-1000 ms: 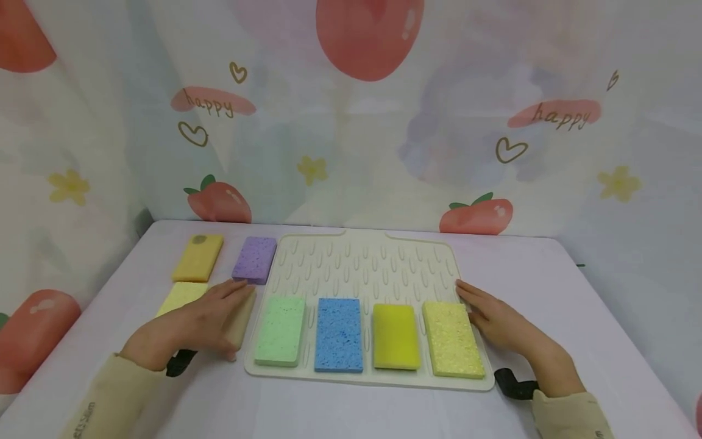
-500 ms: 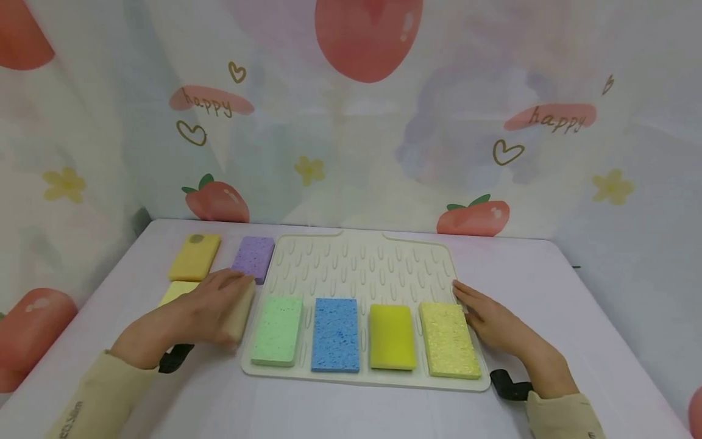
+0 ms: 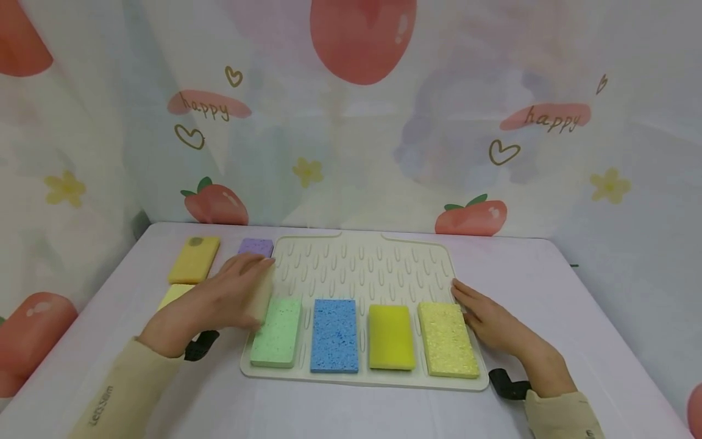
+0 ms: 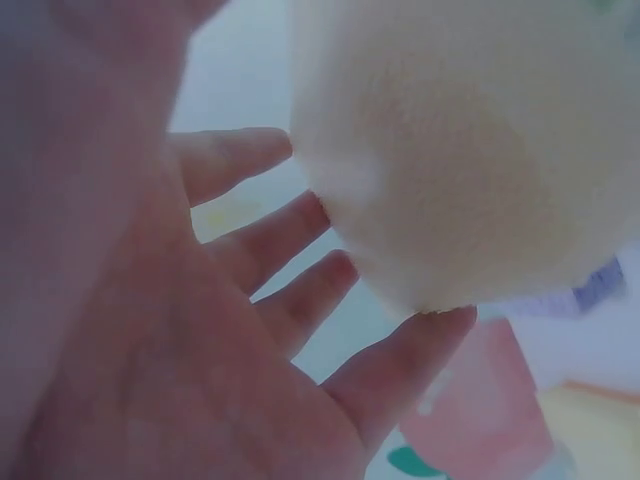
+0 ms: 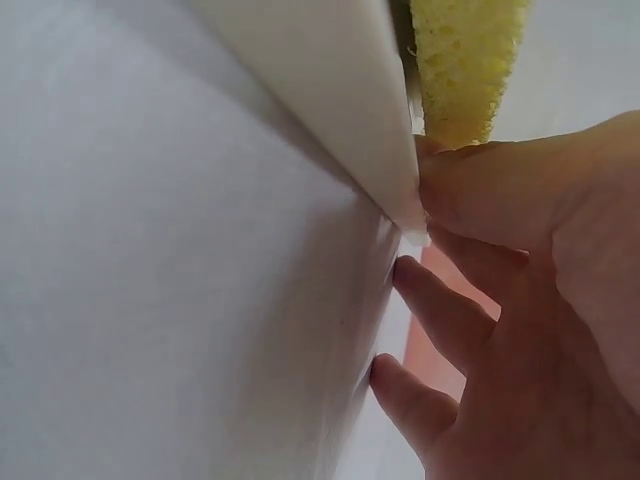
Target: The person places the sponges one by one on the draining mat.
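My left hand (image 3: 225, 296) holds a beige sponge (image 3: 262, 299) by its edges, raised over the left side of an off-white ridged drying mat (image 3: 359, 274). In the left wrist view, several fingertips press the edge of this sponge (image 4: 450, 160). On the mat's near half lie a light green sponge (image 3: 278, 341), a blue one (image 3: 334, 335), a plain yellow one (image 3: 391, 337) and a speckled yellow one (image 3: 448, 339), side by side. My right hand (image 3: 496, 323) rests at the mat's right edge, its thumb touching the rim (image 5: 370, 110) beside the speckled yellow sponge.
Left of the mat, a dark-yellow sponge (image 3: 194, 260) with a round mark and a partly hidden pale yellow sponge (image 3: 177, 295) lie on the white table (image 3: 340, 411). A purple sponge (image 3: 256, 246) sits by the mat's far left corner. A printed cloth backdrop (image 3: 351, 146) stands behind.
My left hand has picked the beige sponge up off the table and carried it right, over the mat's left edge. My right hand stays at the mat's edge.
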`<control>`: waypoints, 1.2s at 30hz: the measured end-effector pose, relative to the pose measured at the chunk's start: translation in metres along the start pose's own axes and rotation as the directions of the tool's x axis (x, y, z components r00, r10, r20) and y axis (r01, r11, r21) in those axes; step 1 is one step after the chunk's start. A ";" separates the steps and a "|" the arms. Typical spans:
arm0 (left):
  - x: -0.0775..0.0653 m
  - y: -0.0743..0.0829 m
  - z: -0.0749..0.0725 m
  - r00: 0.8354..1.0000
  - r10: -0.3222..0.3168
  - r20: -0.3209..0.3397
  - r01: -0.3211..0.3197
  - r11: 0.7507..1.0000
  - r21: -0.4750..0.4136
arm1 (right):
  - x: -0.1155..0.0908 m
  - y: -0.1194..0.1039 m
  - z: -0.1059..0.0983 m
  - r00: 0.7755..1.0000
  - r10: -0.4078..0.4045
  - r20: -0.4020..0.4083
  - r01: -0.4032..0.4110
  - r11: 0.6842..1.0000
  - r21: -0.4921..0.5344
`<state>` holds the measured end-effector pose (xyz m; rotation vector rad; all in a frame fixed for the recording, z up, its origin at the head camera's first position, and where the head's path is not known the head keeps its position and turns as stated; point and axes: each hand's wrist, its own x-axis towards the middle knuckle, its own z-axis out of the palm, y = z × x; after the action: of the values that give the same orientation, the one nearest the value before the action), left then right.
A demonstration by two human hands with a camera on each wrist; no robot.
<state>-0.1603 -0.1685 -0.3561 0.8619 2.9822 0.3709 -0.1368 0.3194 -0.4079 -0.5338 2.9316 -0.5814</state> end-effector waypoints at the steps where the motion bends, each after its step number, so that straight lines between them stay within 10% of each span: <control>1: 0.002 0.002 0.000 1.000 -0.005 0.007 0.005 1.000 -0.005 | -0.001 0.000 0.000 1.000 -0.006 -0.003 0.006 1.000 0.000; 9: 0.015 0.019 0.004 0.995 -0.056 0.078 0.059 0.998 -0.034 | -0.004 0.003 -0.001 1.000 0.004 -0.013 -0.005 0.999 -0.036; 36: 0.083 0.071 -0.006 0.991 0.078 0.107 -0.077 0.997 -0.018 | -0.003 0.004 0.003 0.996 0.088 -0.019 -0.090 0.990 -0.109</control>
<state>-0.1940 -0.0672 -0.3300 0.9662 2.8506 0.3352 -0.1349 0.3232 -0.4126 -0.4086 2.9956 -0.4174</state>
